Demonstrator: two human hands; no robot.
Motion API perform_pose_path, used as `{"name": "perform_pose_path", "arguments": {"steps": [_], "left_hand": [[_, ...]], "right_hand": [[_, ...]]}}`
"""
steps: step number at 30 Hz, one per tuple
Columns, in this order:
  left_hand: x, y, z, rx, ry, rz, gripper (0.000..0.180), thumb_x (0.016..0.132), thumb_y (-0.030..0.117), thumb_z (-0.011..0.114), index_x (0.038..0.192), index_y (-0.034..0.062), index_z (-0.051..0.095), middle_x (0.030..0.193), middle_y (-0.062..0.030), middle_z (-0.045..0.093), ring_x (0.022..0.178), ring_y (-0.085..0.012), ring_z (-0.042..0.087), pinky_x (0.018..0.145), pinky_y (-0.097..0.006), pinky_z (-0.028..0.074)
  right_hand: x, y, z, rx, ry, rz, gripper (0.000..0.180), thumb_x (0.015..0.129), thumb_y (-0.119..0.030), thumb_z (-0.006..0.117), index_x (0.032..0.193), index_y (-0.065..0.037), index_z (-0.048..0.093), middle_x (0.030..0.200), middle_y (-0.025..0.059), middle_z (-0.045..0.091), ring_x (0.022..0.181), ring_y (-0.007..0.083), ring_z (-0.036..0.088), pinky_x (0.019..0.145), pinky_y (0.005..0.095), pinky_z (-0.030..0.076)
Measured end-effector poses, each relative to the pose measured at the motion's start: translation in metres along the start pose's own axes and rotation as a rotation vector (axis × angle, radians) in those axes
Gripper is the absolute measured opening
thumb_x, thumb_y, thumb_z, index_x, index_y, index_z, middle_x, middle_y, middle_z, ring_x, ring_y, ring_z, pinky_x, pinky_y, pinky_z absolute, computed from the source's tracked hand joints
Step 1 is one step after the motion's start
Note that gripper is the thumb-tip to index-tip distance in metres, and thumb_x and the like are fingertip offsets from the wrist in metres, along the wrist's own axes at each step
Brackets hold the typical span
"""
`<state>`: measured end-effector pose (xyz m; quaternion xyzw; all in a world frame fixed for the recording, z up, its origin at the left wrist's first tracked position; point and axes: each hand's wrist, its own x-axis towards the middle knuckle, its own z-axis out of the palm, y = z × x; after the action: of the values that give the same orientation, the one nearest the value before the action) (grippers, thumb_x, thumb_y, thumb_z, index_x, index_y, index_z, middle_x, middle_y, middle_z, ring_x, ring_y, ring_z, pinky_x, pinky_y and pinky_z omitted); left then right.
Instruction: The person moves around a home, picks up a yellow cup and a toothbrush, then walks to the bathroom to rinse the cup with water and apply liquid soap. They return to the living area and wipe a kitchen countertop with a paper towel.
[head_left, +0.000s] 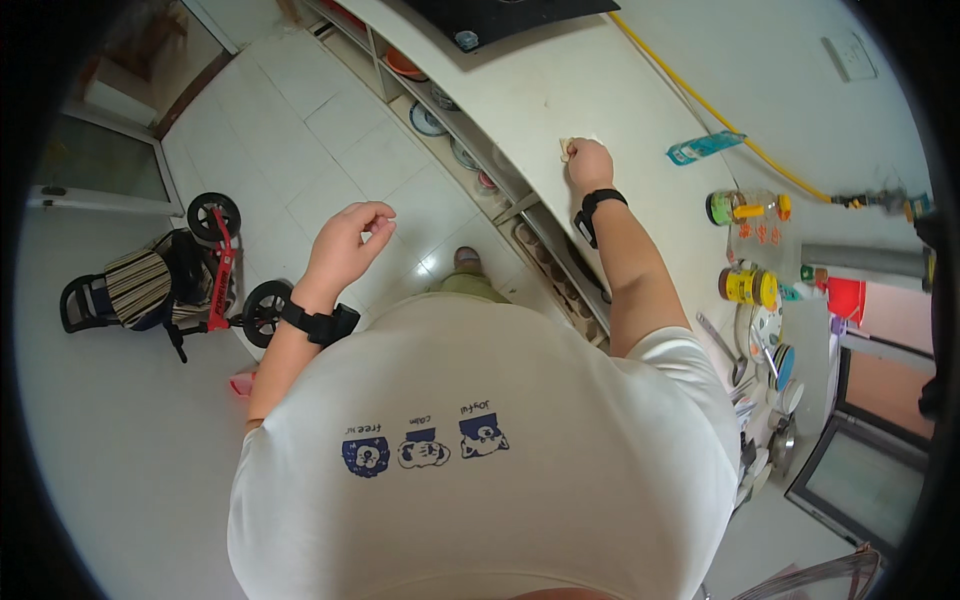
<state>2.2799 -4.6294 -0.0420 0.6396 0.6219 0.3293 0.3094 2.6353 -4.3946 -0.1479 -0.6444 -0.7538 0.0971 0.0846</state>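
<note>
My right hand [588, 163] reaches out over the white countertop [510, 95], its fingers closed on a small pale cloth [565, 150]. Only an edge of the cloth shows past the fingers; it could also be a paper tissue. The hand is down at the counter surface. Over the floor on the left, my left hand [350, 242] hangs in the air, holding nothing. Its fingers are loosely bent and the thumb stands apart from them. Each wrist wears a black band.
A black flat panel [500, 22] lies at the counter's far end. Along the wall are a teal packet [705, 148], a yellow hose [690, 85], jars [748, 287] and dishes [765, 325]. Shelves below hold bowls [428, 118]. A red-framed stroller [222, 265] stands at left.
</note>
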Motion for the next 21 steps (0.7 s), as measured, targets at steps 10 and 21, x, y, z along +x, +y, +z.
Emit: {"name": "perform_pose_path", "arguments": {"steps": [10, 21], "left_hand": [[0.074, 0.006, 0.036, 0.015, -0.019, -0.172, 0.015, 0.086, 0.014, 0.065, 0.099, 0.0049, 0.064, 0.081, -0.0075, 0.063, 0.075, -0.0203, 0.061, 0.069, -0.03, 0.05], [0.104, -0.003, 0.041, -0.03, -0.054, -0.145, 0.017, 0.085, 0.014, 0.066, 0.099, 0.0049, 0.063, 0.083, -0.0073, 0.063, 0.076, -0.0197, 0.06, 0.069, -0.03, 0.049]], "right_hand": [[0.144, 0.031, -0.012, -0.018, -0.016, -0.051, 0.012, 0.082, -0.01, 0.055, 0.086, -0.01, 0.066, 0.091, 0.0135, 0.067, 0.088, 0.0334, 0.063, 0.078, 0.042, 0.05], [0.085, 0.026, -0.017, 0.056, 0.001, -0.247, 0.01, 0.082, -0.009, 0.055, 0.083, -0.009, 0.065, 0.086, 0.0139, 0.065, 0.082, 0.0343, 0.062, 0.07, 0.043, 0.051]]}}
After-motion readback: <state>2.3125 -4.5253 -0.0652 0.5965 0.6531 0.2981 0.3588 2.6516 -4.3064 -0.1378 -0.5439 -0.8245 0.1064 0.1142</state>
